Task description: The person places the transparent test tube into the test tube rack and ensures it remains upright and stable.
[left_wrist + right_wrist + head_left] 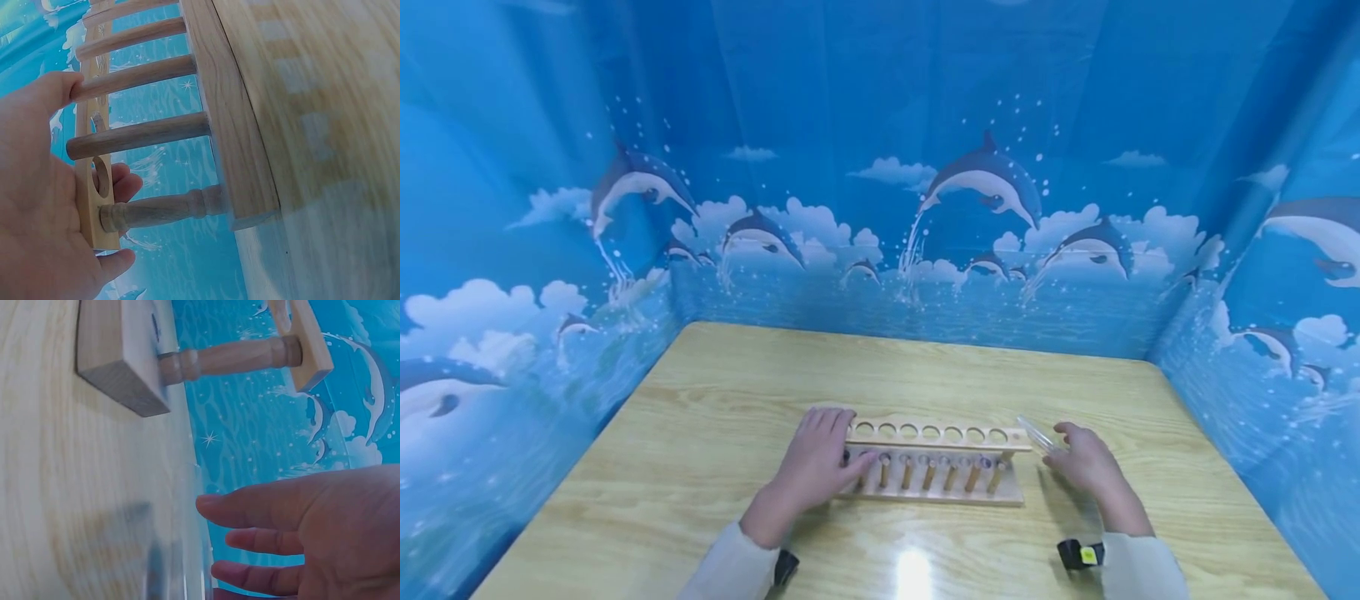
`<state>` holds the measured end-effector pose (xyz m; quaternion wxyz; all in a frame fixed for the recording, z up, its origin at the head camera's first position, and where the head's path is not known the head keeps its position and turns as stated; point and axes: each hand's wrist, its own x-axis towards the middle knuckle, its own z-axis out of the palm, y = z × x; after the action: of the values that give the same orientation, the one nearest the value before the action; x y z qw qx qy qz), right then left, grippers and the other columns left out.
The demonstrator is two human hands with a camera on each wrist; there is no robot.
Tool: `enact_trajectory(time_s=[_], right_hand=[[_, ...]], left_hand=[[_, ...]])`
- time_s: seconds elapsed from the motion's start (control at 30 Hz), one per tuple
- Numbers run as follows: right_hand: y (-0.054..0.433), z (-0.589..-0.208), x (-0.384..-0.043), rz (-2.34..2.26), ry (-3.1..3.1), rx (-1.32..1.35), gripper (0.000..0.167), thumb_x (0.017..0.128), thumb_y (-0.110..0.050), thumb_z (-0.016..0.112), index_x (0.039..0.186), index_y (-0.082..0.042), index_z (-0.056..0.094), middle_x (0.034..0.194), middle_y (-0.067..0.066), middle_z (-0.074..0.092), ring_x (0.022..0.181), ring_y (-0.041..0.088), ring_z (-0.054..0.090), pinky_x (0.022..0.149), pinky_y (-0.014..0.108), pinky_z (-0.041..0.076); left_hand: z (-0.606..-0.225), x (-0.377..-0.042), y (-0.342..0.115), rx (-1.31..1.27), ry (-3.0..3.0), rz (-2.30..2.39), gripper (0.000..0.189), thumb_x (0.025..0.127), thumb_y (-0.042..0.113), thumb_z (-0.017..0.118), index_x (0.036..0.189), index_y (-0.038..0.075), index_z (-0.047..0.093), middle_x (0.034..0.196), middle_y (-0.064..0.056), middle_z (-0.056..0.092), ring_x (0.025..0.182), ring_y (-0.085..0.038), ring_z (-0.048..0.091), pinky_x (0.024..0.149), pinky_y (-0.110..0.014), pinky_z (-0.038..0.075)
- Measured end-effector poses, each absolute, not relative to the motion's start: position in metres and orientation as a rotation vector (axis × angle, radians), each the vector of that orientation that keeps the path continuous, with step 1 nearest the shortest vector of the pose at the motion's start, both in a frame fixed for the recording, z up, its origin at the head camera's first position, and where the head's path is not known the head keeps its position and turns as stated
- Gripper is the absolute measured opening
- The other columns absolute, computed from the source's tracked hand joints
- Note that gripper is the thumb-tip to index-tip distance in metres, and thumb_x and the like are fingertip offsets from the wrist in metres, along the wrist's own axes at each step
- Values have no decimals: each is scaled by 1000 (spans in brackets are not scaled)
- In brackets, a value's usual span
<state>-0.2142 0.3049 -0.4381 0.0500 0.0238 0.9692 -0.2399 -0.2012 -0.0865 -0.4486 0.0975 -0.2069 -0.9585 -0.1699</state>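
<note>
A wooden test tube rack [936, 497] stands upright in front of me, with a row of round holes in its upper rail and several pegs along its base. My left hand [822, 454] grips the left end of the rack. In the left wrist view, the thumb lies at a peg [140, 76] while the other fingers pass behind the upper rail [87, 206]. Just off the rack's right end is a clear glass test tube [1036, 433], lying at a slant. My right hand [1082, 458] is over its near end, fingers extended and fingertips right at the glass.
The rack stands on a light wood-grain table [715, 400]. A blue curtain [850, 100] printed with dolphins closes off the back and both sides. Dark straps with small devices [1078, 554] sit at both wrists.
</note>
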Motion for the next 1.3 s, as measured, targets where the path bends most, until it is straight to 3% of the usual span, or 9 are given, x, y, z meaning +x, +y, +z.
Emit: enact_trajectory(time_s=[0.73,1.03,1.3], right_hand=[[311,-453,-219,-698,2943,134,63,80,-15,70,129,16,46,105,30,59,91,36,58,81,55,48],[313,-456,-220,-698,2928,160,58,81,-13,71,127,14,49,94,20,62,75,25,54,64,38,48],[312,-458,-220,-679,2950,158,49,85,-11,68,125,13,52,92,18,62,74,24,54,62,36,46]], left_hand=[[-448,-201,-86,-606,-2818,-528,69,91,52,60,134,-2,49,132,-18,53,125,-36,47,114,-54,26],[-448,-200,-85,-596,-2816,-538,68,92,51,60,134,-2,49,132,-19,53,125,-36,46,114,-53,26],[-448,-201,-86,-601,-2807,-535,68,92,51,60,133,-2,50,131,-18,54,125,-36,47,114,-53,26]])
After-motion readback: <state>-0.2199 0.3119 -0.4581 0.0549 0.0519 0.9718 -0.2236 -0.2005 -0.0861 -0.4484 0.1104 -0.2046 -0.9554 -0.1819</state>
